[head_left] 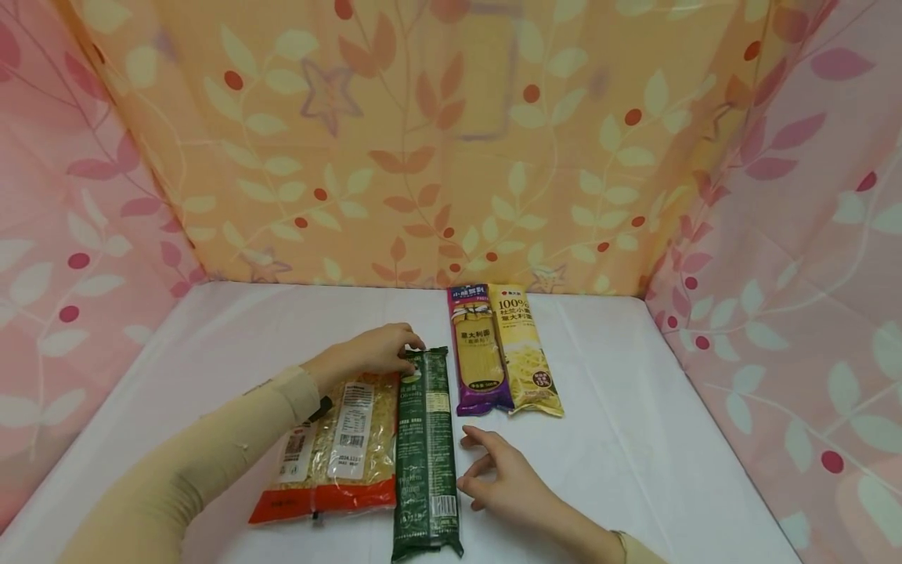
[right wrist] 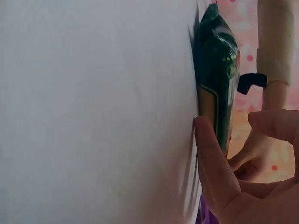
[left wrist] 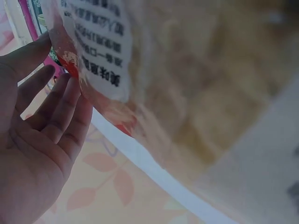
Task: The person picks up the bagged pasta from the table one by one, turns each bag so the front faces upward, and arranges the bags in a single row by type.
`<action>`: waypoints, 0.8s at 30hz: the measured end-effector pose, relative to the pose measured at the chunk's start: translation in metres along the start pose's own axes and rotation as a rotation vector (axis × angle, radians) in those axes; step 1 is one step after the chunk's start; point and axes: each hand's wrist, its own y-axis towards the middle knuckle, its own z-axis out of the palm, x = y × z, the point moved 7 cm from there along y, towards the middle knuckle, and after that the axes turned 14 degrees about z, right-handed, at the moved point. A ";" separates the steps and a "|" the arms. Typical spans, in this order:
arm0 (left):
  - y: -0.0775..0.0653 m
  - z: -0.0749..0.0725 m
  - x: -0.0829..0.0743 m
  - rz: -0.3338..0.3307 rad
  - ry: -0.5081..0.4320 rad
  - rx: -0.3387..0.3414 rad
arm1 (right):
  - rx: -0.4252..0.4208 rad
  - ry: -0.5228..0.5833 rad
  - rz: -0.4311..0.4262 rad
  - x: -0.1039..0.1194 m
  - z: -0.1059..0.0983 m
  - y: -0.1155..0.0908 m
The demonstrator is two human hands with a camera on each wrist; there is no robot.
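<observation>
A long dark green spaghetti packet [head_left: 425, 454] lies on the white table, its printed back facing up. My left hand [head_left: 373, 350] is at its far end, the fingertips at the top left corner and the fingers only loosely bent. Under that wrist lies a clear pasta bag [head_left: 373, 446] with a red lower edge and white labels; in the left wrist view this bag [left wrist: 187, 93] fills much of the picture, close to the fingers. My right hand [head_left: 510, 482] is at the packet's right side, thumb and fingers apart; in the right wrist view a finger [right wrist: 212, 158] rests along the packet's side.
A purple pasta packet [head_left: 481, 352] and a yellow pasta packet [head_left: 524, 352] lie side by side behind, right of the green one. Patterned cloth walls [head_left: 423, 157] enclose the table [head_left: 634, 439] at the back and both sides.
</observation>
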 end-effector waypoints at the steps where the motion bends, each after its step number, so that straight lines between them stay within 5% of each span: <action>1: 0.000 0.000 -0.001 0.003 0.001 -0.001 | 0.006 0.003 0.007 -0.001 0.002 0.000; 13: 0.001 0.007 0.000 0.010 0.016 -0.021 | 0.062 0.002 0.060 -0.001 0.014 0.007; 24: 0.001 0.006 0.002 -0.020 -0.063 -0.054 | -0.017 -0.059 -0.026 0.005 0.015 0.011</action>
